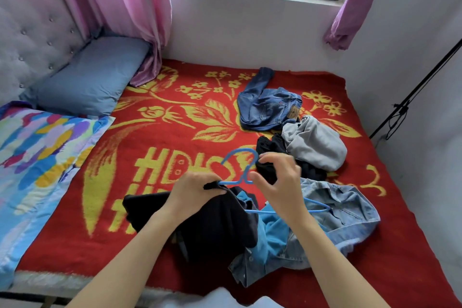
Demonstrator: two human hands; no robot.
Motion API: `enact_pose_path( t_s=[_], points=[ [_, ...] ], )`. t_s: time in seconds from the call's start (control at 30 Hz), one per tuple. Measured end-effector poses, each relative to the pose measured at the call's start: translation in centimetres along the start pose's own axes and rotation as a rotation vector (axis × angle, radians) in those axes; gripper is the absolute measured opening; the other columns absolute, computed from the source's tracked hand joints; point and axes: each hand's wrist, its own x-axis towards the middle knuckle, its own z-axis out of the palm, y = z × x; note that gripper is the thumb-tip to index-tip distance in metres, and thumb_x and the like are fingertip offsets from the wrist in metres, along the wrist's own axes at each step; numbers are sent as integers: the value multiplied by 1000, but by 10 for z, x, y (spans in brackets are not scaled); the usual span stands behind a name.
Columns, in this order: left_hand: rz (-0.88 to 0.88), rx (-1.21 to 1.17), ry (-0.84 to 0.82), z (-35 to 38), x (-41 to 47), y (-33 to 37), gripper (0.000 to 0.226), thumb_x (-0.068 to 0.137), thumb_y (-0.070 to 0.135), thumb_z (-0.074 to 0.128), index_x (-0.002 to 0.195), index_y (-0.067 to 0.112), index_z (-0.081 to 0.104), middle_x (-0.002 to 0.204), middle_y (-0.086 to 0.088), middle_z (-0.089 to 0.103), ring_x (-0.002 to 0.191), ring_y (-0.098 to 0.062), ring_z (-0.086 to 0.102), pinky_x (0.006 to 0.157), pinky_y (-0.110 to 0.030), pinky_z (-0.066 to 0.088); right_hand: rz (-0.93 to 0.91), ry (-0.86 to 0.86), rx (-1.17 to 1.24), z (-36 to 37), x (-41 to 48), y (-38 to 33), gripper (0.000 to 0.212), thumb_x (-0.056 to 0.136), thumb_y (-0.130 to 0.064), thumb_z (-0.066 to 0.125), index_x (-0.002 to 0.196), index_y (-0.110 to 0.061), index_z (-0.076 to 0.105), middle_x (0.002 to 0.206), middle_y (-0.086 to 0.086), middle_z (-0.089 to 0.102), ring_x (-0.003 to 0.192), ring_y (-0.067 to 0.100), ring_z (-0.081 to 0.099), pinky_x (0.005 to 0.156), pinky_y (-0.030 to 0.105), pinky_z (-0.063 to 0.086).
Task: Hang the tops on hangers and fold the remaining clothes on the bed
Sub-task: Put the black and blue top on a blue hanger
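A small bedroom under a window with pink curtains, and nearly all of it is the bed (405,252), spread with a red blanket patterned in yellow flowers. At the head lie a blue pillow (92,75) and a multicoloured one (37,157).

The clothes are scattered on the right. The jeans (267,107) are farthest from me, with a grey top (315,142) just beside them, lying over a black garment (310,172). Nearest me are a pale denim shirt (345,210), a bright blue top (272,232) and the black top (220,227) I'm working on.

The blue hanger (240,150) is raised above that near heap. My left hand (197,190) has a tight grip, pinching the edge of the black top together with one arm of the hanger. My right hand (280,182) curves around the neck of the hanger, thumb by the stem and fingertips near the hook's tip. I cannot tell whether that grip has closed on it.

I judge this to be the hanging step, early in the job, since nothing looks folded yet. Next I'd need to steady the hook and draw the collar over the free arm.

The blanket carries large yellow letters, "HDIO" as far as I can read them. The row below is mostly hidden by clothes. The jeans have a tan waistband patch, too small to read.
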Motion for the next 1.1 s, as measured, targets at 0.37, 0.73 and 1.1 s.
enact_pose_path(
  t_s=[0.37,0.73,1.1],
  points=[
    [-32,-228,209,-76,1,26,43,68,1,79,65,41,63,62,33,61,63,13,57,63,-2,39,1356,570,957,-32,-12,79,21,95,-12,36,80,-14,49,44,-3,60,52,10,55,53,19,37],
    [79,-302,260,-97,1,43,66,63,-4,79,56,60,62,58,31,61,60,13,56,63,-2,40,254,-746,180,28,3,22,49,70,-2,48,93,-40,68,80,-18,52,86,7,49,90,27,39],
    [-64,-211,387,-120,-19,-16,71,69,-4,76,56,64,59,56,30,60,57,17,52,62,2,35,-464,-368,-594,-55,5,68,8,70,-21,45,77,-23,48,68,-10,56,76,16,42,65,30,32]
  ],
)
